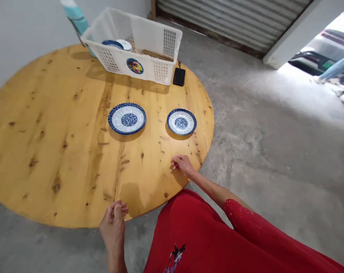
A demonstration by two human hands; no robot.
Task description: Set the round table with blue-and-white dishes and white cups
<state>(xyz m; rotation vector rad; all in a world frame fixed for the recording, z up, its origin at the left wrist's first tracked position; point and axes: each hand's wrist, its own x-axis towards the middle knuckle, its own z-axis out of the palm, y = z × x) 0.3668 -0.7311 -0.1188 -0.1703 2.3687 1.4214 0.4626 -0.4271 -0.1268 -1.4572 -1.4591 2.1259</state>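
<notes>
All around, a grey concrete floor (260,125), a plain white wall (18,22) and a ribbed metal shutter (231,19); in front, a large, round, yellowish wooden bench (61,155), shiny and marked with dark knots. On it, right of the middle, a larger round blue-and-white patterned plate (128,118), apparently with a second one beneath, judging by the doubled rim. To the right, well apart, a smaller round blue-and-white patterned plate (181,122), near the right edge of the bench. Left hand (114,220) at the near edge, fingers loosely bent, with nothing visible inside; right hand (182,163) over the wood, on the near side of the smaller plate, also loosely curled, apparently empty and apart from both plates.

Most probable trouble, as a judgement: a careless knock of the smaller plate by the right hand, then a slide over the smooth wood and a fall onto the hard floor, likely with breakage. For the larger plate, if really doubled, a risk of slipping between the pieces when lifted only by the upper rim. Farther off, a black rectangular phone-like object (179,76), beside a white perforated plastic basket (147,70): perhaps easily pushed over the edge by a shift of the basket.
</notes>
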